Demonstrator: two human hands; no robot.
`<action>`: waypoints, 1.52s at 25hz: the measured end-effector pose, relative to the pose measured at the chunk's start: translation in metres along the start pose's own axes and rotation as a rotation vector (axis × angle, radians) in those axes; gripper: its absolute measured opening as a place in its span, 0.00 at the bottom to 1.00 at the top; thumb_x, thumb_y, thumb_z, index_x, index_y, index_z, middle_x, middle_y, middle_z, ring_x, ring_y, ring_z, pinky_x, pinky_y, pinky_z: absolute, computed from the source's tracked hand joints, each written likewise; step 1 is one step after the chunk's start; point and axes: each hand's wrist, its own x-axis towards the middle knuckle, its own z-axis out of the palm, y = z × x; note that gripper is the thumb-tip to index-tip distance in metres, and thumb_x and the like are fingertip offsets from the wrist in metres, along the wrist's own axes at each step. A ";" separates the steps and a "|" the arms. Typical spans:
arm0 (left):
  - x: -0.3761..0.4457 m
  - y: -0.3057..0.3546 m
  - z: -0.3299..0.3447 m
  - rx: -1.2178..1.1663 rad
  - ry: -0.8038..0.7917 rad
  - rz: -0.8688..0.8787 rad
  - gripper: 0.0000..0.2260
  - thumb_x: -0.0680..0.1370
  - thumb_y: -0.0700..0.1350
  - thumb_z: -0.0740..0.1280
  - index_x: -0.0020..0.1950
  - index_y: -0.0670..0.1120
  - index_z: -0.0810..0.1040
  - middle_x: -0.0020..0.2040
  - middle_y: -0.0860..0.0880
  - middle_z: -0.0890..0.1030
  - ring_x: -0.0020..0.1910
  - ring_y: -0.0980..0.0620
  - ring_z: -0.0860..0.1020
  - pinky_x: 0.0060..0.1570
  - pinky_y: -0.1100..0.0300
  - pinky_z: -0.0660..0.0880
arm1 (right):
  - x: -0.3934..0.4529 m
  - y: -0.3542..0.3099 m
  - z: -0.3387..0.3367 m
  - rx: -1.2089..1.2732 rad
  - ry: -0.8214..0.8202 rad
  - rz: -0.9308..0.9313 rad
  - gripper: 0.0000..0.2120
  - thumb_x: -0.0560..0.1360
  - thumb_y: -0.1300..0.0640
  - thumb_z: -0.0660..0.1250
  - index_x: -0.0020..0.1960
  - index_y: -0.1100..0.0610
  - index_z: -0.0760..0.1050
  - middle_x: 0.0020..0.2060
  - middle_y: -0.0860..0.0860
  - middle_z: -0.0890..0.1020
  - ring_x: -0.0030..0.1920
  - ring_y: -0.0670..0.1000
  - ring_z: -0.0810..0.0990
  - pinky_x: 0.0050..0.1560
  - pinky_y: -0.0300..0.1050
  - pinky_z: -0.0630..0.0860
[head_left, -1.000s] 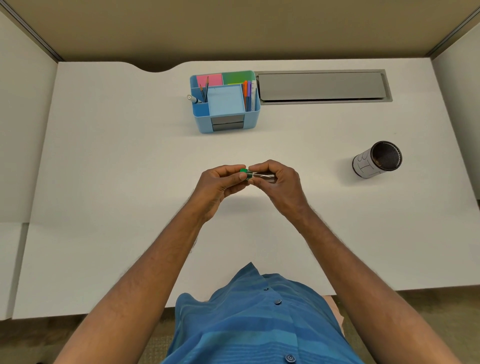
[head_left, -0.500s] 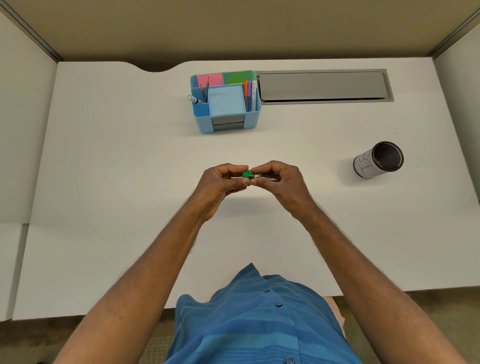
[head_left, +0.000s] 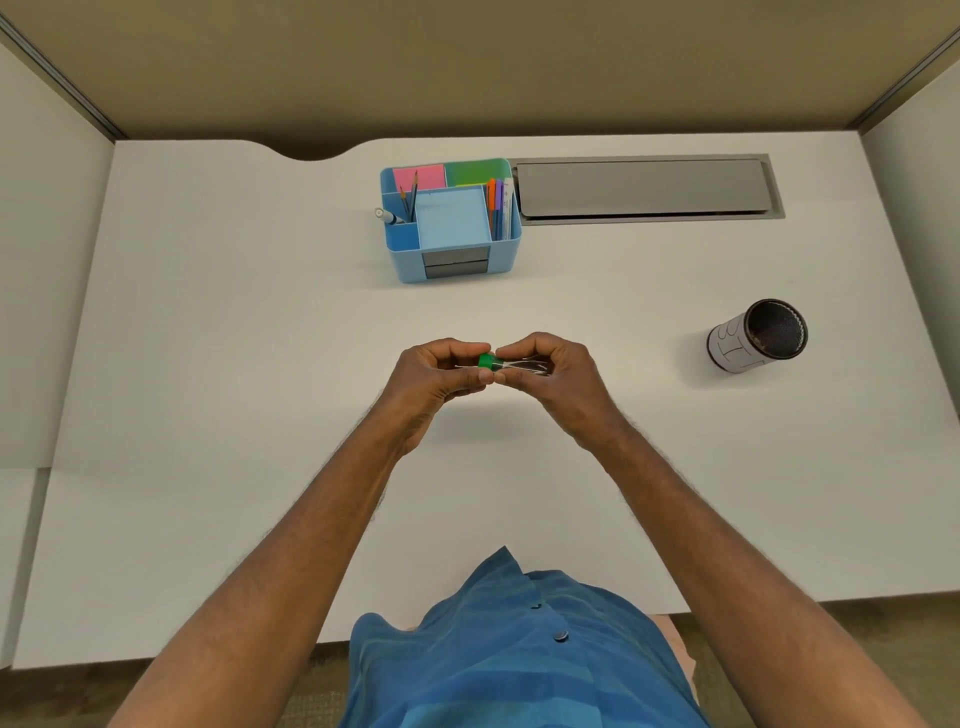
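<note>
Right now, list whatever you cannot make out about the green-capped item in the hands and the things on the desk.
All in the head view:
- green-capped item: one end is hidden inside the left hand, the other under the right hand. It is unclear whether the cap is fully seated.
- mesh cup: the label markings are too skewed to read.
- blue organizer: the drawer contents are hidden behind closed fronts.

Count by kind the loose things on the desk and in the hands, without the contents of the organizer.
Blue organizer: 1
Mesh cup: 1
Green-capped clear item, held between left hand and right hand: 1
Total: 3
</note>
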 end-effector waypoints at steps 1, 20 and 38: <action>0.002 0.001 -0.003 0.001 -0.002 0.004 0.12 0.73 0.34 0.76 0.55 0.45 0.87 0.50 0.44 0.88 0.51 0.46 0.86 0.52 0.56 0.84 | 0.003 0.000 0.002 -0.023 -0.012 -0.010 0.11 0.73 0.59 0.79 0.50 0.45 0.84 0.50 0.49 0.88 0.53 0.49 0.87 0.58 0.46 0.84; 0.104 0.053 -0.068 -0.021 0.636 0.047 0.14 0.82 0.43 0.68 0.67 0.45 0.78 0.63 0.44 0.82 0.60 0.45 0.82 0.61 0.53 0.81 | 0.176 -0.051 0.071 -0.391 0.078 -0.258 0.19 0.78 0.64 0.73 0.64 0.56 0.70 0.60 0.52 0.76 0.57 0.50 0.79 0.53 0.35 0.78; 0.163 0.049 -0.081 0.077 0.668 0.091 0.13 0.82 0.42 0.69 0.66 0.44 0.81 0.63 0.45 0.83 0.62 0.46 0.82 0.59 0.46 0.83 | 0.220 -0.017 0.103 -1.058 -0.018 -0.371 0.14 0.81 0.55 0.66 0.66 0.59 0.76 0.57 0.56 0.84 0.57 0.58 0.78 0.52 0.53 0.75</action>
